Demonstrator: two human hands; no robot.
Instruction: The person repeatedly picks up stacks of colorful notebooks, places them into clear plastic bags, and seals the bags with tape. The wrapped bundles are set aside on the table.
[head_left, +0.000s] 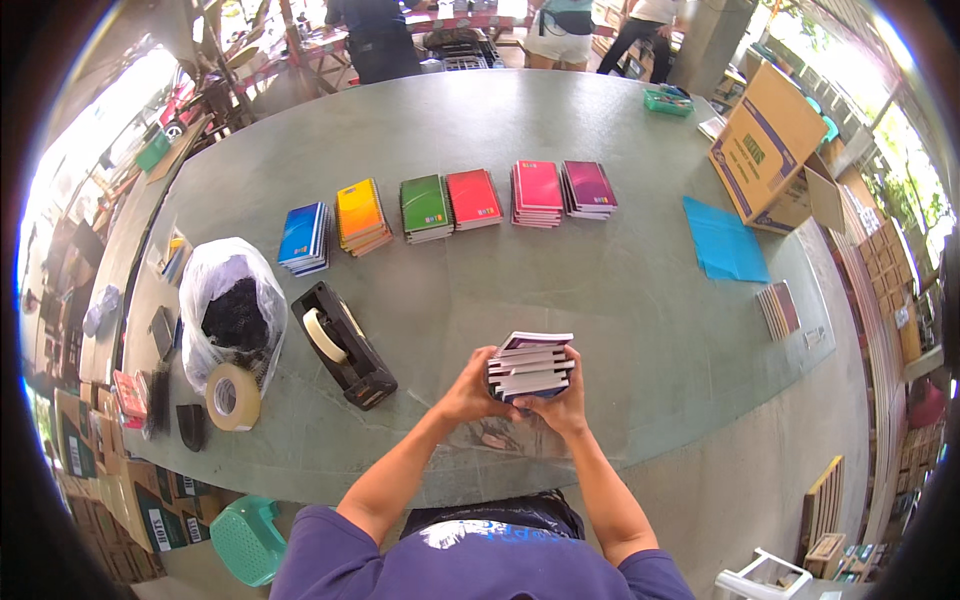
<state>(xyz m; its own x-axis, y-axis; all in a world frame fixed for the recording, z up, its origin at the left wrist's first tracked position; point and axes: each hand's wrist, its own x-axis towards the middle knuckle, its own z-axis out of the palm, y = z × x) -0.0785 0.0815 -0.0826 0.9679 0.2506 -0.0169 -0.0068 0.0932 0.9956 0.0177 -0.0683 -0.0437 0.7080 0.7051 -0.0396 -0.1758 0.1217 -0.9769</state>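
Note:
Between my two hands is a stack of small notebooks [533, 372], its pale page edges facing me and a purple cover showing at the top. My left hand [468, 388] grips the stack's left side, and my right hand [560, 400] closes round its right side and lower edge. Beyond, a row of notebook piles crosses the table: blue [303, 236], yellow-orange [361, 212], green [426, 205], red [474, 197], pink-red [537, 190] and purple [588, 187].
Left of my arms stand a black tape dispenser [345, 345], a tape roll [233, 397] and a white plastic bag [230, 290] with dark contents. To the right are a blue sheet [725, 240], a small notebook pile [778, 310] and an open cardboard box [765, 145]. People stand beyond the far edge.

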